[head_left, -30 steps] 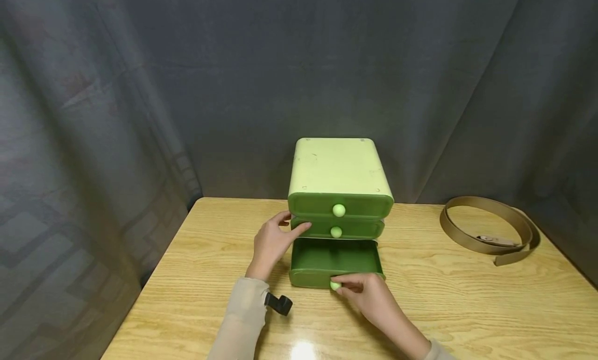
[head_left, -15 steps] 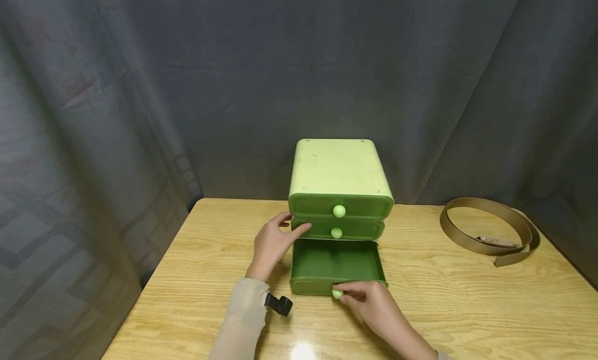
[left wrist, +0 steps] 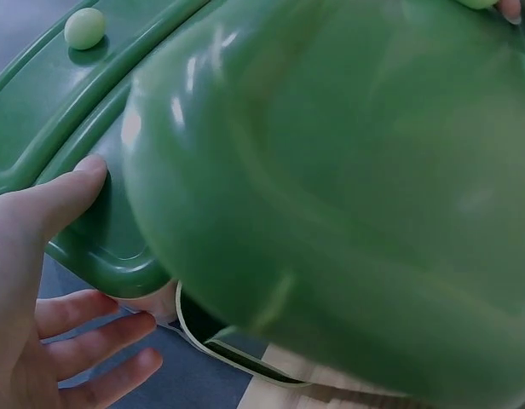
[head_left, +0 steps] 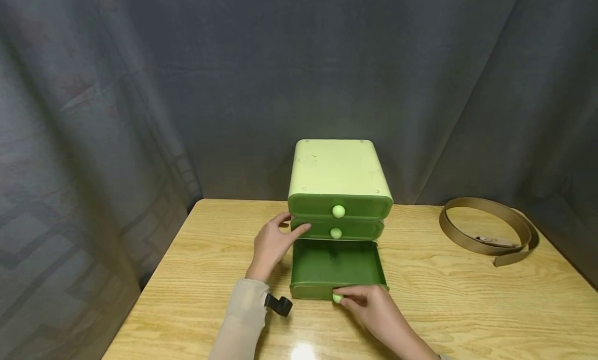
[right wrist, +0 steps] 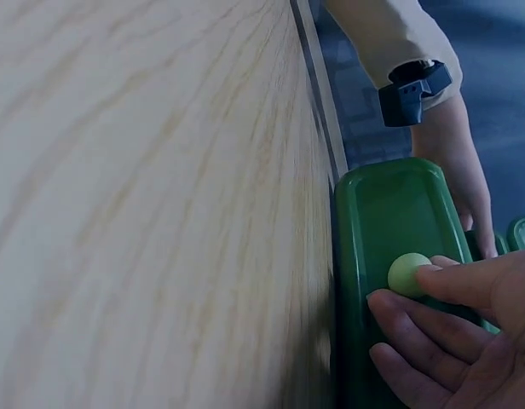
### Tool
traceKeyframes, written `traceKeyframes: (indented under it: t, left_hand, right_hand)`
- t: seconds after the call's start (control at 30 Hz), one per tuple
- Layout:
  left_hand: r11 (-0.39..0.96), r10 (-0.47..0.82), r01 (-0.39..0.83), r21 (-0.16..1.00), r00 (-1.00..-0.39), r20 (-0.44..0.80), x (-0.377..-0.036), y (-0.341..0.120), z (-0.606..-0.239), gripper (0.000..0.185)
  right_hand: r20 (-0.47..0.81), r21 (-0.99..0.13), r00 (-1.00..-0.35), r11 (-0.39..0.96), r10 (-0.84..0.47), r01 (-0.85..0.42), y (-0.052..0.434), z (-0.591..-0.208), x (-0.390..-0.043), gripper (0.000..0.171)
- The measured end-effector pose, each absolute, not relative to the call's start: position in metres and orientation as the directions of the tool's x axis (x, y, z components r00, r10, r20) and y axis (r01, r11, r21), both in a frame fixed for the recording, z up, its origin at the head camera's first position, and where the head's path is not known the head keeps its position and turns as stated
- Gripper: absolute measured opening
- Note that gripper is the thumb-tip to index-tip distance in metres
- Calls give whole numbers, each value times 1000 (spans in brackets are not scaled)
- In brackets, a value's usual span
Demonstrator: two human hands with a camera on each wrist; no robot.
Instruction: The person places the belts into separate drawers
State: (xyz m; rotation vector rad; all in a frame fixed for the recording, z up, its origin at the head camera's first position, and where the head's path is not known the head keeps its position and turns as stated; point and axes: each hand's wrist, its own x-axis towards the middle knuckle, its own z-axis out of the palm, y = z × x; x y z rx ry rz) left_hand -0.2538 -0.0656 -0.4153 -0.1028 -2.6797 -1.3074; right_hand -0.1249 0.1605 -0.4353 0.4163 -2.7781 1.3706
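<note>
A small cabinet (head_left: 338, 165) with a pale green top and three dark green drawers stands on the table. Its bottom drawer (head_left: 336, 264) is pulled well out, and nothing shows inside. My right hand (head_left: 376, 305) pinches that drawer's round pale knob (right wrist: 407, 274) between thumb and fingers. At the cabinet's left front corner, my left hand (head_left: 273, 243) holds on, its thumb (left wrist: 88, 175) against the middle drawer's front (head_left: 322, 228) and its fingers along the side. The upper two drawers are closed. In the left wrist view the bottom drawer's front fills much of the picture.
To the right on the wooden table (head_left: 210, 277) lies a coiled brown belt (head_left: 462, 238) with a metal buckle. Dark grey curtains (head_left: 289, 79) hang behind and on both sides. A black wrist mount (head_left: 279, 304) sticks out from the left sleeve.
The bottom drawer has come further out toward me, with my right hand on its knob, more slowly in the last half second. My left hand and the cabinet have stayed in place.
</note>
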Motion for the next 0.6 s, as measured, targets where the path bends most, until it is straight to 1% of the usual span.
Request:
traceKeyframes:
  t: [0.33,0.6]
  left_hand:
    - [620,-10,129,773,-985,173,-253,-65,-416,73]
    - [614,-20,118,781,-986,165,-253,-65,-415,73]
  right_hand:
    - [120,-779,-962,577,-245,-245,161,-438,-122,21]
    - [81,-785,-963,579,-255,-220,159,-436,-121,20]
